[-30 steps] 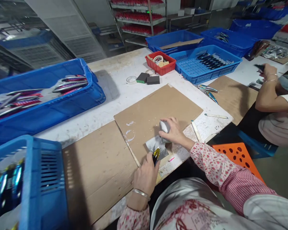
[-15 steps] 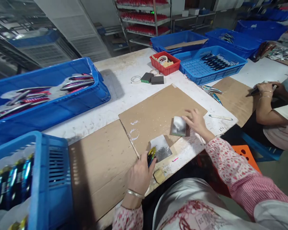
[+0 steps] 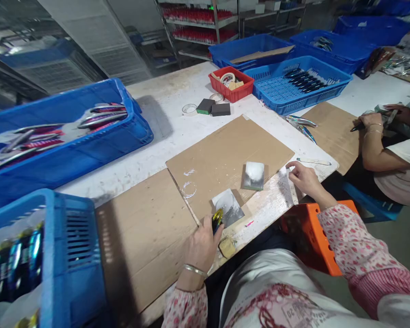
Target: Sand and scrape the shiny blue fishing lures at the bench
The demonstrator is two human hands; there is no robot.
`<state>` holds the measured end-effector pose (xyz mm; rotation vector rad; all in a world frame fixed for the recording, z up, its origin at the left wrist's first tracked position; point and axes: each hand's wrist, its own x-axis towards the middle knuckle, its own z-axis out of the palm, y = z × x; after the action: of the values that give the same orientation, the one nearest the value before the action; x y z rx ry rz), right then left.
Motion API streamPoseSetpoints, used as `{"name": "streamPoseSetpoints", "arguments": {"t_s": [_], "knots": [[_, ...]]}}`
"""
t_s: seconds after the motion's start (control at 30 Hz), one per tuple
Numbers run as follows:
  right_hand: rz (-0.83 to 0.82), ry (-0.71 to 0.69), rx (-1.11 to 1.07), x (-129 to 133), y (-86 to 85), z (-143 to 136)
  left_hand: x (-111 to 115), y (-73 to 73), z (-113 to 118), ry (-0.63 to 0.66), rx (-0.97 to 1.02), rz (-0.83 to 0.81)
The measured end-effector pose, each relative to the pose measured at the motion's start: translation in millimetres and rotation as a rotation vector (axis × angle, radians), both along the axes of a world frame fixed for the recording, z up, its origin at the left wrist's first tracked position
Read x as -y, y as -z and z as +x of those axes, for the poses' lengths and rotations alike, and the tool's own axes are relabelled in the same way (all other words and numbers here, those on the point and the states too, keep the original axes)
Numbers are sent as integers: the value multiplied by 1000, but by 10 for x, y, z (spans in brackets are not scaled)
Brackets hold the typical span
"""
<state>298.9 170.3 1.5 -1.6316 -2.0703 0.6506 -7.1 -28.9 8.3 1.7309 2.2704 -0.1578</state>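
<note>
My left hand (image 3: 201,246) is closed round a dark fishing lure (image 3: 217,218) with a shiny gold end; most of its body is hidden in my fingers. The lure's tip is over a grey sanding block (image 3: 228,206) with white dust on it. A second dusty sanding block (image 3: 253,175) lies on the cardboard sheet (image 3: 222,150). At the table's front edge, my right hand (image 3: 305,180) has its fingers closed at the top of a narrow white strip (image 3: 292,189), whose kind I cannot make out. A yellowish sponge piece (image 3: 227,247) sits near my left hand.
A blue bin (image 3: 136,123) with pink and silver lures stands left, behind a blue basket (image 3: 78,237) of lures. Dark blocks (image 3: 220,109), a red box (image 3: 232,91) and a blue tray (image 3: 300,86) are farther back. A co-worker's hands (image 3: 372,119) are at right.
My right hand has left the second sanding block and moved right to the white strip at the table edge. My left hand still holds the lure in nearly the same place.
</note>
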Motion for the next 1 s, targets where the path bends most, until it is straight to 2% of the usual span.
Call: {"name": "streamPoseSetpoints", "arguments": {"t_s": [0.07, 0.13, 0.23, 0.3, 0.37, 0.47, 0.53, 0.67, 0.8, 1.0], "knots": [[-133, -59, -385, 49, -70, -98, -3, 0, 4, 10, 4, 22], [-342, -145, -693, 149, -127, -280, -8, 2, 7, 16, 8, 28], [-622, -373, -934, 374, -143, -669, -11, 14, 6, 18, 0, 20], [-685, -510, -1004, 534, -96, -940, -6, 33, 4, 18, -9, 24], [-598, -555, -1007, 674, -17, -1169, 4, 59, 1, 21, -11, 40], [-346, -494, -873, 807, 105, -1385, 17, 87, -2, 28, 0, 68], [-259, -471, -779, 842, 172, -1450, 20, 89, 0, 32, 13, 66], [-265, -504, -724, 842, 273, -1475, 16, 76, 10, 43, -5, 43], [-283, -480, -737, 840, 339, -1479, 8, 86, 15, 60, -29, 39], [-253, -514, -773, 851, 410, -1504, 2, 85, 18, 60, -44, 17]]}}
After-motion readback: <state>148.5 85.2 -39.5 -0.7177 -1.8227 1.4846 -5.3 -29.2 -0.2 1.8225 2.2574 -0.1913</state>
